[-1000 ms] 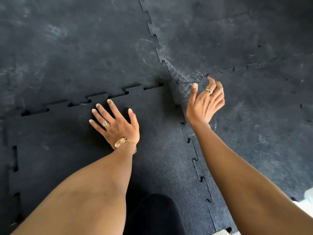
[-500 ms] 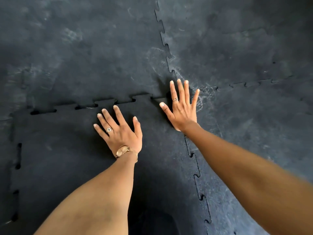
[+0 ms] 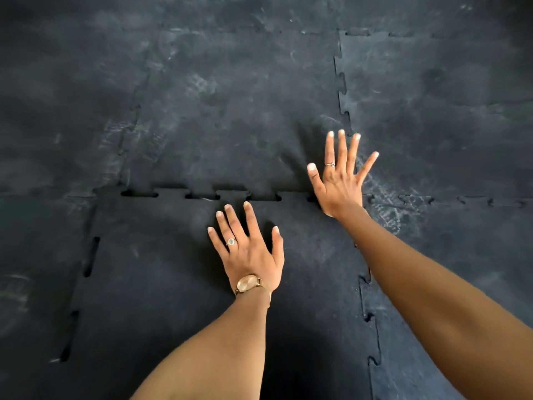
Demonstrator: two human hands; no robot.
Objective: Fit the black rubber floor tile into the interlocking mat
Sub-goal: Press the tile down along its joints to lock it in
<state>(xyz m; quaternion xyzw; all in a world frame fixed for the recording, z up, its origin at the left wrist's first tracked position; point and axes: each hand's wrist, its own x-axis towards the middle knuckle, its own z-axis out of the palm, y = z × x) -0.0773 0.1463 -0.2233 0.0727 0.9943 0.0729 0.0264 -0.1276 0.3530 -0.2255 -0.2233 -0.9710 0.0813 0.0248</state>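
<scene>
The black rubber floor tile (image 3: 161, 284) lies low and centre within the scuffed interlocking mat (image 3: 230, 111), slots open along its left and far edges. The left hand (image 3: 251, 255), gold watch (image 3: 247, 283) at the wrist, presses flat on the tile, grip spread. The right hand (image 3: 341, 180) lies palm-down over the tile's far right corner, grip spread, arm extended.

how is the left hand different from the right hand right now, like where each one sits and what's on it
The left hand lies wholly on the black rubber floor tile, nearer the person; the right hand reaches farther, across the tile's far right corner onto the scuffed mat. The left wrist carries a gold watch; the right wrist is bare. Both are open, flat, palm down, fingers spread, and each wears a ring.
</scene>
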